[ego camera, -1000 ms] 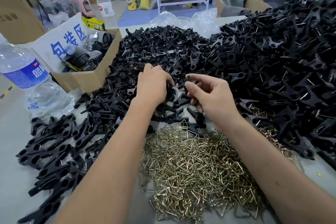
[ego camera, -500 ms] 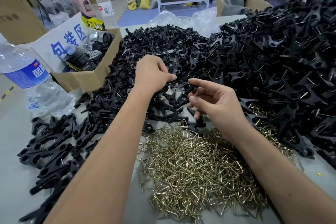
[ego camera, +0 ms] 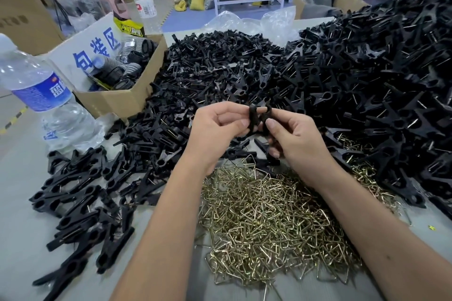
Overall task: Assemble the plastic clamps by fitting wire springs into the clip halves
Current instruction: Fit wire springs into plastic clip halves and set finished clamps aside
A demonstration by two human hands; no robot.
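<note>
Left hand (ego camera: pixel 215 129) pinches one black clip half (ego camera: pixel 252 117), right hand (ego camera: pixel 293 134) pinches another (ego camera: pixel 266 115); both upright, long axes vertical, side by side between fingertips. Below fingers: wire springs (ego camera: pixel 269 222). Beyond: loose clip halves (ego camera: pixel 220 68).

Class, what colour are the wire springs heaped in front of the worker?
The wire springs are a shiny brassy gold, seen in the head view.

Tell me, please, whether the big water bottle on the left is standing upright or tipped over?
Upright: the water bottle stands on the table with its cap on top, beside the cardboard box.
</note>
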